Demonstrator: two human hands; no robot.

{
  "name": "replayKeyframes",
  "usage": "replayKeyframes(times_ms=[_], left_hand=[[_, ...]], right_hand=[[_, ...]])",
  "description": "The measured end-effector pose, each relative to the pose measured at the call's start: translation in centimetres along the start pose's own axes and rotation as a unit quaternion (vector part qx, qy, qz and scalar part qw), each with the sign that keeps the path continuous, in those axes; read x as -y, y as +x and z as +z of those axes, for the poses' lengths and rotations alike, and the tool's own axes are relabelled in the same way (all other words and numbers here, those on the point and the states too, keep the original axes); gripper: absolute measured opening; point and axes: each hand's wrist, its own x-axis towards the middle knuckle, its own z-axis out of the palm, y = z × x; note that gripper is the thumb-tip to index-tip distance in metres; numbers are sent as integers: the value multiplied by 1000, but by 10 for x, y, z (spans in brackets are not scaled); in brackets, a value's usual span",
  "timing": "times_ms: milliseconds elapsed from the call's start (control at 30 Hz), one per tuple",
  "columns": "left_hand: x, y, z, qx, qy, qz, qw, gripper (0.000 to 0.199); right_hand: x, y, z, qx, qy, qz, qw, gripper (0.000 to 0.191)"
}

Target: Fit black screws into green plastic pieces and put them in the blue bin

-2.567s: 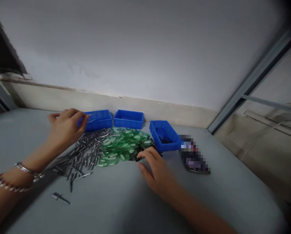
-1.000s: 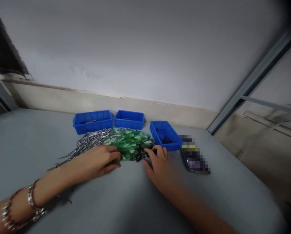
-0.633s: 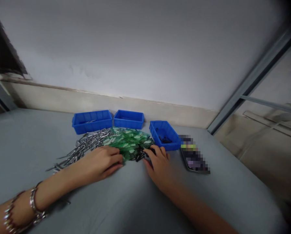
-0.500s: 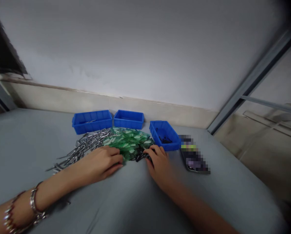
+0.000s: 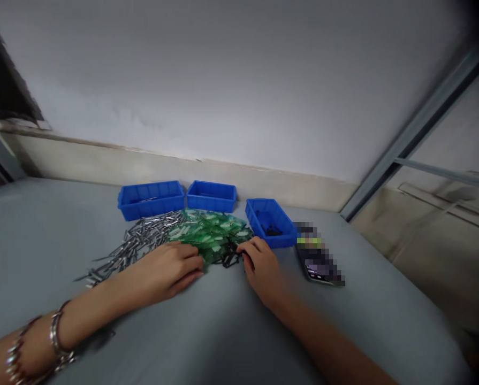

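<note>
My right hand (image 5: 262,270) is at the right end of a heap of small black parts (image 5: 229,255). Its thumb and index finger close on a small black part at the heap's edge. Beside the near edge of the green translucent pieces (image 5: 207,230) rests my left hand (image 5: 177,267), its fingers curled and close together. Whatever lies under those fingers is hidden. Silvery thin metal pins (image 5: 137,240) spread out in a loose pile behind and left of my left hand, touching the green heap.
Behind the heaps stand a long blue bin (image 5: 151,200) with a few pins and a second blue bin (image 5: 212,198). A third blue bin (image 5: 271,224), at the right, holds some black parts. Beside it lies a phone (image 5: 319,270), partly pixelated. A wall rises behind the grey table (image 5: 207,331).
My right hand has shifted slightly right, its thumb and index finger drawing together, and more of the black heap shows. My left hand is nearly still.
</note>
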Motion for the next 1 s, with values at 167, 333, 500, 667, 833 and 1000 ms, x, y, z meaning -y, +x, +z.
replayKeyframes(times_ms=[167, 333, 500, 667, 833, 1000], left_hand=[[0, 0, 2, -5, 5, 6, 1000, 23], [-1, 1, 3, -16, 17, 11, 1000, 24], [-3, 1, 2, -20, 28, 15, 999, 24], [-6, 1, 4, -62, 24, -3, 998, 21], [-11, 1, 9, -106, -24, -28, 994, 25], [-14, 0, 12, -81, -81, -6, 993, 20]], right_hand=[[0, -1, 1, 7, -14, -1, 1000, 29], [2, -2, 0, -3, -18, -18, 1000, 28], [3, -1, -2, -37, 6, -28, 999, 25], [6, -1, -5, -93, 79, -69, 990, 21], [20, -5, -9, -71, 184, -120, 973, 18], [31, -8, -11, -25, 245, -98, 964, 14]])
